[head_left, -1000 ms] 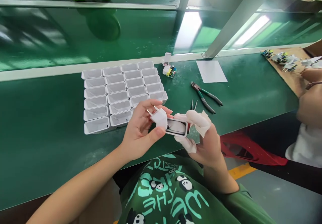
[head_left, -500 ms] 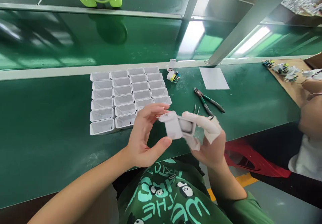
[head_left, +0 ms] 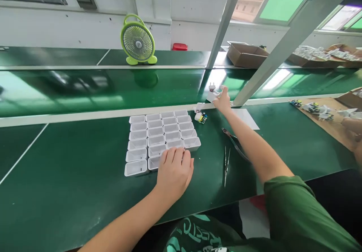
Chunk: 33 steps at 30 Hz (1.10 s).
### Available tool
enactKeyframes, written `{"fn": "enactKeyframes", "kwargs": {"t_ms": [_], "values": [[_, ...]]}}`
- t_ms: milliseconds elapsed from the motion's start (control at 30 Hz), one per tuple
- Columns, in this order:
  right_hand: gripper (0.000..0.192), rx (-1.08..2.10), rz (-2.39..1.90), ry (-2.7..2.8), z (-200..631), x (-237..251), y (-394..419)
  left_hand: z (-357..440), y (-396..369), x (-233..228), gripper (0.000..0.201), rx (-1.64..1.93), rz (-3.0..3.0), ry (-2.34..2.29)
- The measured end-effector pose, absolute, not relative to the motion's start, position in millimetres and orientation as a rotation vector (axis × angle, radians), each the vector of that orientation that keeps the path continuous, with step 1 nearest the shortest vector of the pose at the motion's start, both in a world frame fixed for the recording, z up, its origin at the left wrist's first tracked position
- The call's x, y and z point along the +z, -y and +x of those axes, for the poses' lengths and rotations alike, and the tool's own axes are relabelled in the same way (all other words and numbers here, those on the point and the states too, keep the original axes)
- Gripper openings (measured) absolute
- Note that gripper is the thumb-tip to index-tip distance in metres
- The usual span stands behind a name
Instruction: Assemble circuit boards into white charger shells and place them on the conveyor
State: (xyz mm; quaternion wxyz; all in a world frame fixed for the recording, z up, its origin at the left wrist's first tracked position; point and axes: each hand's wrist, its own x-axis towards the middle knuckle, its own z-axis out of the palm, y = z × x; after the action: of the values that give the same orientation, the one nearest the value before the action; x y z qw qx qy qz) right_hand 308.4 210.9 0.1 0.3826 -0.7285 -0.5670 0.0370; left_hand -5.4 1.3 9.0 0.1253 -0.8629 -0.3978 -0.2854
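My right hand point(head_left: 223, 100) is stretched far forward to the edge of the glossy green conveyor belt point(head_left: 98, 89), its fingers on a white plug adapter point(head_left: 212, 92) that stands there with its two pins up. Palm down, my left hand point(head_left: 174, 171) rests on the near right corner of a block of several empty white plastic shells point(head_left: 158, 137) set in rows on the green table point(head_left: 70, 176). Whether it grips one of the shells is hidden by the hand.
A small circuit board with a white plug part point(head_left: 200, 116) lies beside the shells. Pliers point(head_left: 234, 142), tweezers point(head_left: 225, 161) and a white paper sheet point(head_left: 249, 118) lie under my right arm. A green fan point(head_left: 138, 40) stands behind the belt. Another person's hand point(head_left: 353, 129) works at the right.
Both hands held the plug adapter and shell together near my chest. My right hand has since carried it out to the belt, my left hand has dropped onto the shells, and my head has lifted.
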Motion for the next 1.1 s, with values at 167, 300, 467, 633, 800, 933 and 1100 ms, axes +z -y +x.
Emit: {"fn": "enactKeyframes", "kwargs": {"t_ms": [167,300,467,633,800,933,1100], "values": [[0.050,0.038,-1.854,1.779,297.1,-5.4,-186.7,-6.0,-0.8,10.1,0.015,-0.679,-2.413,1.347],[0.027,0.087,-1.823,2.184,286.6,-10.2,-150.1,-2.1,1.4,2.5,0.011,-0.697,-2.379,1.273],[0.025,-0.141,-1.844,2.302,270.5,-4.6,-129.5,1.8,9.3,-2.3,0.013,-0.884,-2.545,0.955],[0.047,-0.279,-1.722,2.493,268.7,16.9,-104.3,-0.7,15.0,-1.4,0.005,-0.960,-2.888,0.713],[0.056,-0.161,-1.787,2.573,281.6,38.6,-91.0,0.5,17.2,-6.7,0.035,-0.985,-3.053,0.946],[0.043,-0.032,-2.019,2.426,285.4,39.5,-108.0,3.3,16.8,-9.6,0.061,-0.917,-3.037,1.159],[0.013,0.117,-2.232,2.268,266.7,21.8,-119.6,3.6,14.4,-8.9,0.059,-0.780,-3.052,1.184]]}}
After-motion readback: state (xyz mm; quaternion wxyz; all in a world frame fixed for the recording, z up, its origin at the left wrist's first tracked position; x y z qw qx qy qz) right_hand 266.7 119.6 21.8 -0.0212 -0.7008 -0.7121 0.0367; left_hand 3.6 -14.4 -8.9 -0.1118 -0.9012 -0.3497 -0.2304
